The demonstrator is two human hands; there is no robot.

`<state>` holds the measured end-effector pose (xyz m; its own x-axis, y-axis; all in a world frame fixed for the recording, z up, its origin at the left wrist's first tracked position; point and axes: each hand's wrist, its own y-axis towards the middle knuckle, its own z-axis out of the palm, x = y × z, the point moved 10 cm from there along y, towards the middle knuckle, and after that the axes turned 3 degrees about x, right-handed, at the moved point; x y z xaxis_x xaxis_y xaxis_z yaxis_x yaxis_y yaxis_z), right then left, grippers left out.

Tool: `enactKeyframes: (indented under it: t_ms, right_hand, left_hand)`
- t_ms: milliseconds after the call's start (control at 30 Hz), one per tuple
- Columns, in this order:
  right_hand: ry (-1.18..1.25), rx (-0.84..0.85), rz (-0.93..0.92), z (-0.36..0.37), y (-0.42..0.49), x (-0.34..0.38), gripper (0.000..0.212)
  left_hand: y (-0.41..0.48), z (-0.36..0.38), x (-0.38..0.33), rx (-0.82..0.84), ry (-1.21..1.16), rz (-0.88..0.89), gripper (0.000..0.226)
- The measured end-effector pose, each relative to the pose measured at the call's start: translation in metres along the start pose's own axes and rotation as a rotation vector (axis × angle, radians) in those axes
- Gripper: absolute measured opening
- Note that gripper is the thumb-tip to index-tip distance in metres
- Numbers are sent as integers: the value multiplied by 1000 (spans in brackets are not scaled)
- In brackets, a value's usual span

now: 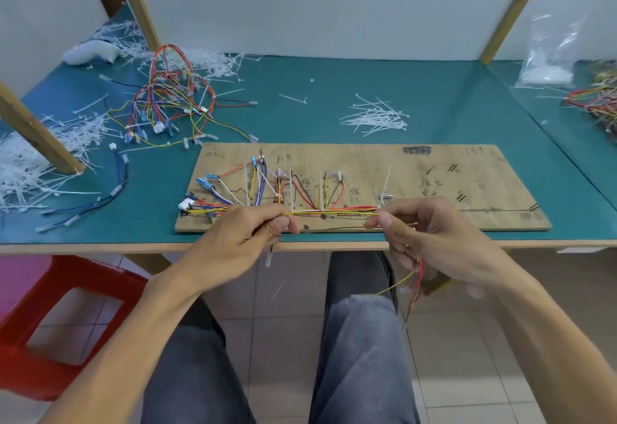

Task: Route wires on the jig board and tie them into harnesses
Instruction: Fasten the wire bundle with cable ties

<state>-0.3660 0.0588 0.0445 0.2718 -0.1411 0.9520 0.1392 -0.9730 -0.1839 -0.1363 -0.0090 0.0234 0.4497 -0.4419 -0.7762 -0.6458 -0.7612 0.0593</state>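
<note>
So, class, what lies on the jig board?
On the jig board: coloured wires, upright white cable ties, blue connectors at its left. The left hand and right hand, pinching a yellow wire, hide part of its near edge.

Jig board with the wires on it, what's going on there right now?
A seated person holds a yellow wire stretched between the left hand and the right hand, both pinching it, along the near edge of the wooden jig board. Other coloured wires already lie routed on the board's left half. Loose cable ties and a tangle of wired harnesses lie on the green table behind it.
</note>
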Motion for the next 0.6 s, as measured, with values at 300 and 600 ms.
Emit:
enactKeyframes:
  t_ms: [300,600]
  right_hand:
    - [-225,-249,7,-39,18,-19,6]
    - [-499,-383,-90,-53,25,-19,29]
  left_hand:
    - [3,7,-2,141,245,-37,27]
    - [37,17,-24,-45,294,6,30]
